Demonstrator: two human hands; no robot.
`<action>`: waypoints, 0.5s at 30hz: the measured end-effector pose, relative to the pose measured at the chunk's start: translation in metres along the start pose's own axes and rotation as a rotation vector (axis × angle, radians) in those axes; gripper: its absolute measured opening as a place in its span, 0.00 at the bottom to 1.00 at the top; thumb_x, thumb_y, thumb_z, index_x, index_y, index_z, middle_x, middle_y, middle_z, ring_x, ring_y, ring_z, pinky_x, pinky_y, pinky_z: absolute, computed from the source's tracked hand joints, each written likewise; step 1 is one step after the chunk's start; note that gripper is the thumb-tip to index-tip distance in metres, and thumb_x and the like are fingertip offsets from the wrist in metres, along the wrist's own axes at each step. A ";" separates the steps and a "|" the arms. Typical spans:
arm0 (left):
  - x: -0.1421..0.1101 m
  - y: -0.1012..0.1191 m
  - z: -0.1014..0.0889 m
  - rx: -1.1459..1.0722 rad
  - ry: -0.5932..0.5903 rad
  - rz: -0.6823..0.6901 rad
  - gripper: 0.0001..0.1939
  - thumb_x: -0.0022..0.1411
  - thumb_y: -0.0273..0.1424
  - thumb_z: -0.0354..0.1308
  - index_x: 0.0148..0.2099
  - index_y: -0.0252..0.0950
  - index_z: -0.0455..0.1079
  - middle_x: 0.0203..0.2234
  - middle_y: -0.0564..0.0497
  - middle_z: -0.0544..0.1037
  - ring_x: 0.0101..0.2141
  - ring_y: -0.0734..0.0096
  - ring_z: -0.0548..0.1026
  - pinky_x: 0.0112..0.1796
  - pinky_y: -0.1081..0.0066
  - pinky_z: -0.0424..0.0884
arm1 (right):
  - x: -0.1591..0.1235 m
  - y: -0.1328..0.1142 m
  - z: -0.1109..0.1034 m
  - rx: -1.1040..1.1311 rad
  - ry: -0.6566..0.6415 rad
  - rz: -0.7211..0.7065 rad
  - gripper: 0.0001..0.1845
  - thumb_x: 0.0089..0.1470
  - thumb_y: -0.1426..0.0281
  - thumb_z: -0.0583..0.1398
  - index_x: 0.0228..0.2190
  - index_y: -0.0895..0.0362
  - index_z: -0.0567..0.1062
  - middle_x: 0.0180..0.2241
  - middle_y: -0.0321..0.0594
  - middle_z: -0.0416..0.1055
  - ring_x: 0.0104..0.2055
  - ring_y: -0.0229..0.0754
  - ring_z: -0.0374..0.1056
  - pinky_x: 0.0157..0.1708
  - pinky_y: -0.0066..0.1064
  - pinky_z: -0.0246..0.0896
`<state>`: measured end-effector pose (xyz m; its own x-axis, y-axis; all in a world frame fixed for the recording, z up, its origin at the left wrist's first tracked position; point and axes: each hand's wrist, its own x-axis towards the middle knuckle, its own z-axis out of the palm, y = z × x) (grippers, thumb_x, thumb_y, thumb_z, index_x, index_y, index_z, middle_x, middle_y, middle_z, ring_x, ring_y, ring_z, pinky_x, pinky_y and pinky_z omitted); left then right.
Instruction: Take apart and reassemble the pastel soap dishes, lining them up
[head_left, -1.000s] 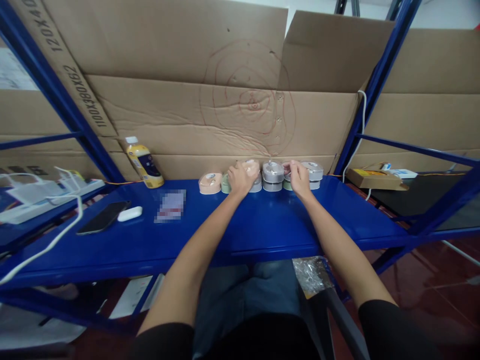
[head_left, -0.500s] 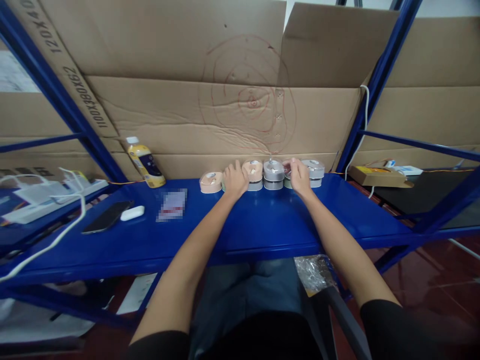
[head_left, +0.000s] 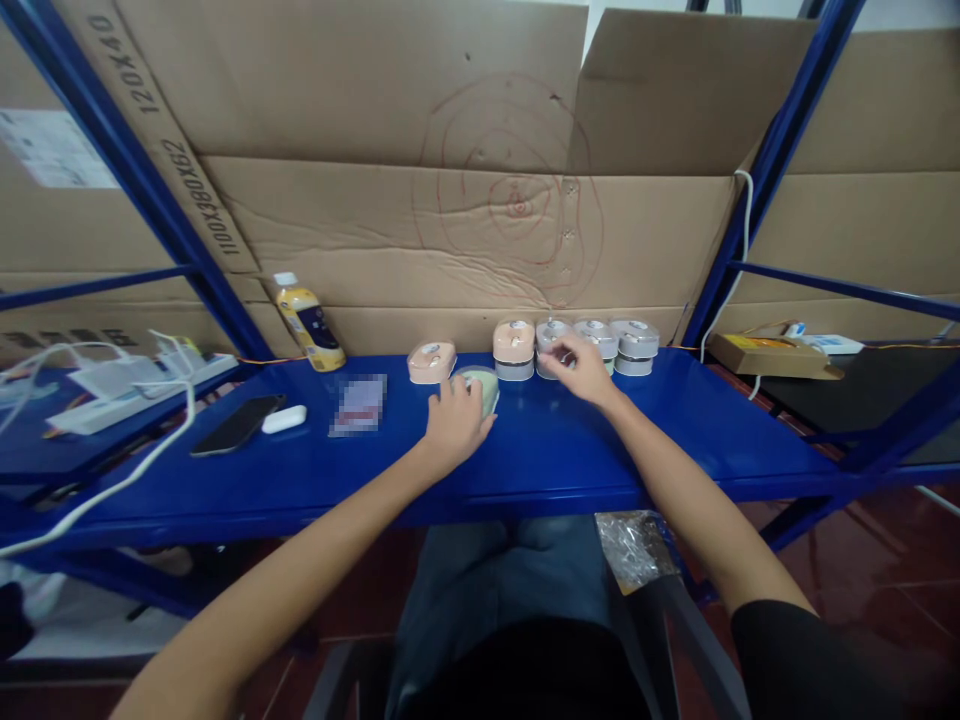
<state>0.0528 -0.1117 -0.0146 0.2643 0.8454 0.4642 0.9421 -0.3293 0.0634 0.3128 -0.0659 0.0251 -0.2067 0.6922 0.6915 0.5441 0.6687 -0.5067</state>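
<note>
My left hand [head_left: 455, 422] is closed round a pale green, rounded box [head_left: 487, 388] with a clear lid, tilted above the blue tabletop near its middle. My right hand [head_left: 583, 372] hovers in front of a stacked pair of grey boxes [head_left: 552, 335], its fingers loosely curved and nothing visible between them. To its left stands a peach box [head_left: 514, 338] on top of a grey one. Behind and right of the hand are two more stacks, a grey-topped one [head_left: 596, 332] and a grey one [head_left: 634, 340]. A single peach box [head_left: 432, 362] sits on the left.
A yellow drink bottle [head_left: 309, 322] leans by the cardboard wall [head_left: 360, 220]. On the left lie a dark phone [head_left: 238, 426], a white earphone case [head_left: 285, 419] and a blurred packet [head_left: 358, 405]. A power strip [head_left: 142, 400] with white cables stands at far left; blue posts flank the table [head_left: 540, 450].
My left hand has drawn the green box out of the row towards me. My right hand has come off the right-hand stacks and moved a little left. The view has shifted slightly.
</note>
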 end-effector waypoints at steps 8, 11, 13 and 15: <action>0.017 -0.010 -0.008 -0.635 -0.177 0.408 0.33 0.52 0.42 0.73 0.56 0.41 0.65 0.57 0.41 0.70 0.59 0.47 0.71 0.60 0.49 0.69 | -0.015 -0.007 0.025 -0.062 -0.590 -0.170 0.57 0.39 0.46 0.76 0.66 0.51 0.68 0.66 0.52 0.66 0.68 0.63 0.63 0.66 0.57 0.59; 0.029 -0.015 0.005 -0.813 -0.248 0.323 0.47 0.44 0.46 0.78 0.62 0.40 0.62 0.57 0.39 0.74 0.59 0.44 0.73 0.60 0.47 0.69 | -0.014 -0.006 0.027 -0.059 -0.582 -0.143 0.54 0.38 0.47 0.76 0.63 0.54 0.71 0.58 0.52 0.74 0.60 0.62 0.71 0.61 0.56 0.65; 0.032 -0.019 0.013 -0.859 -0.281 0.294 0.54 0.43 0.46 0.79 0.67 0.41 0.58 0.59 0.38 0.74 0.60 0.43 0.73 0.60 0.46 0.68 | -0.011 -0.005 0.022 -0.020 -0.552 -0.107 0.52 0.37 0.48 0.77 0.60 0.54 0.73 0.57 0.51 0.75 0.58 0.61 0.72 0.60 0.54 0.66; 0.032 -0.025 0.015 -0.841 -0.269 0.287 0.55 0.45 0.46 0.78 0.70 0.40 0.56 0.59 0.37 0.74 0.60 0.43 0.74 0.60 0.46 0.69 | -0.008 -0.003 0.013 0.036 -0.487 -0.044 0.49 0.39 0.48 0.76 0.59 0.54 0.74 0.58 0.50 0.75 0.58 0.59 0.72 0.60 0.52 0.67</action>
<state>0.0411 -0.0704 -0.0150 0.6023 0.7184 0.3479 0.4010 -0.6492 0.6464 0.3020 -0.0696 0.0143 -0.5897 0.7040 0.3957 0.5001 0.7031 -0.5056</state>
